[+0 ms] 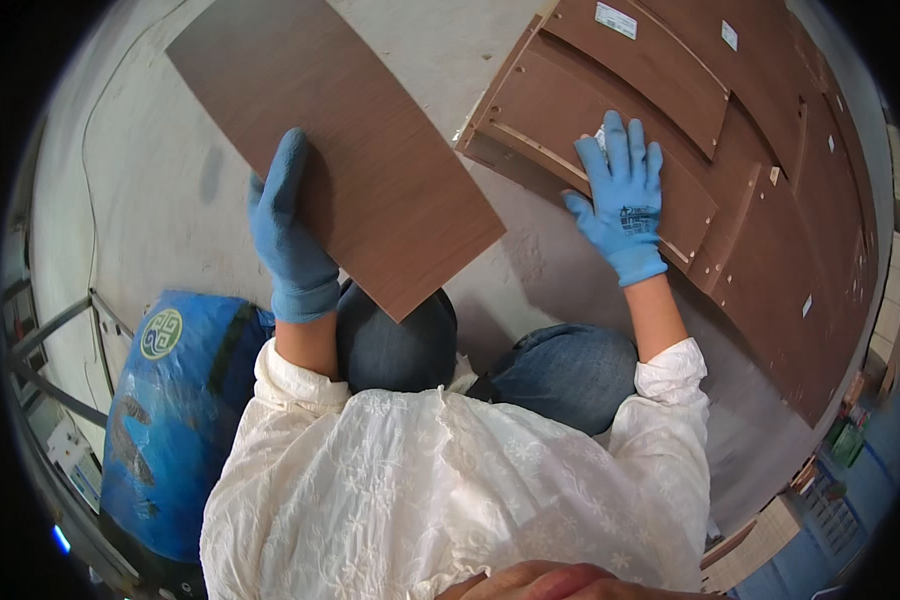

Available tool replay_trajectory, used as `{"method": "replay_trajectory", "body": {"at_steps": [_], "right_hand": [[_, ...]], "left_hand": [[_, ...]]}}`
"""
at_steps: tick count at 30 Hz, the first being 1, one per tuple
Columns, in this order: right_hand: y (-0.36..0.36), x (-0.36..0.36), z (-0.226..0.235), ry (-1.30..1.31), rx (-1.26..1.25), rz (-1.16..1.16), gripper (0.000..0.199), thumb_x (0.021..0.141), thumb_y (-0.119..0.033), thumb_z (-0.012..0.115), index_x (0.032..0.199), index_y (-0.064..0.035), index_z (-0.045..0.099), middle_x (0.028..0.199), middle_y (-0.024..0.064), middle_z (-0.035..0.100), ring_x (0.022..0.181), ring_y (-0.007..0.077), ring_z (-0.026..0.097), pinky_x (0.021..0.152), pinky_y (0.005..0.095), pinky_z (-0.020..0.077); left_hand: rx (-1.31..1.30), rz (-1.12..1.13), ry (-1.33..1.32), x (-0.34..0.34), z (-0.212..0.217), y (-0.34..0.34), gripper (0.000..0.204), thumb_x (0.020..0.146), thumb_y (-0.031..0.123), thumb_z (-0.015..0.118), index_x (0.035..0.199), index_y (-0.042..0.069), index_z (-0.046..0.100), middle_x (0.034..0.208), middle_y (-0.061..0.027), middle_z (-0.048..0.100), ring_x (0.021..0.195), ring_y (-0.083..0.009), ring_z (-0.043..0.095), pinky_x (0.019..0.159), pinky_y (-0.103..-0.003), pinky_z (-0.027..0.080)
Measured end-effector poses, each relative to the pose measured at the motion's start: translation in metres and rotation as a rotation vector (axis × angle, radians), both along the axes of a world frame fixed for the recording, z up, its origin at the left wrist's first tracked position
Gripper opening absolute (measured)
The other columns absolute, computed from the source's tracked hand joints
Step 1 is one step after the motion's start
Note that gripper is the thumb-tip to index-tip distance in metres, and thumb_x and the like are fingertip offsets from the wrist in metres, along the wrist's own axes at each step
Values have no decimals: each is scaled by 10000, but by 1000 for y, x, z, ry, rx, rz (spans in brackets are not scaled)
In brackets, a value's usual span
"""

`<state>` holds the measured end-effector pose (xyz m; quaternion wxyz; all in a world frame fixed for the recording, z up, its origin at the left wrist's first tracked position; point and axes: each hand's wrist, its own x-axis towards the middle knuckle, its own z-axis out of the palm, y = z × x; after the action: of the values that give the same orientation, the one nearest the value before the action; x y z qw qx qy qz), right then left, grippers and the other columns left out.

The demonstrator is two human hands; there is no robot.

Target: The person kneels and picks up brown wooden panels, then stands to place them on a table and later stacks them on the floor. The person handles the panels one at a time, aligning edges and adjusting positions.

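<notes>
A flat brown wood-grain board (360,160) is gripped along its left edge by my left hand (292,235), which wears a blue glove. The thumb lies over the board's face; the fingers behind it are mostly hidden. My right hand (625,200), also in a blue glove, is spread with its fingers apart over a brown panel (690,200) on the right. It appears to rest flat there, holding nothing. Overlapping brown panels with small holes, light-edged strips and white labels (616,20) make up the stack under and beyond that hand.
At my left stands a blue plastic sack (185,410), next to a dark metal frame (60,370). My knees (565,370) are bent over the grey floor (160,190). A thin cable (87,170) runs along the far left. Assorted items (820,490) lie at the lower right.
</notes>
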<state>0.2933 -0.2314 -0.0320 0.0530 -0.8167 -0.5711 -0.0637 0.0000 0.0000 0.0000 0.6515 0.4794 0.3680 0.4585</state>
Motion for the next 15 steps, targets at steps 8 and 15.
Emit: {"method": "replay_trajectory", "body": {"at_steps": [8, 15], "right_hand": [[-2, -3, 6, 17, 1, -42, 734, 741, -451, 886, 1395, -253, 617, 1624, 156, 374, 1520, 439, 301, 1230, 637, 259], [-5, -2, 6, 47, 37, -43, 767, 718, -400, 911, 1403, -227, 613, 1648, 160, 357, 1522, 438, 313, 1235, 623, 259]], "left_hand": [[217, -95, 123, -15, -16, -5, 412, 1120, 237, 466, 1445, 23, 603, 1449, -118, 609, 1286, -242, 624, 1102, -370, 515], [376, -144, 192, -7, -6, -12, 422, 1097, 115, 475, 1500, 23, 558, 1477, -124, 592, 1297, -253, 611, 1116, -385, 513]]}}
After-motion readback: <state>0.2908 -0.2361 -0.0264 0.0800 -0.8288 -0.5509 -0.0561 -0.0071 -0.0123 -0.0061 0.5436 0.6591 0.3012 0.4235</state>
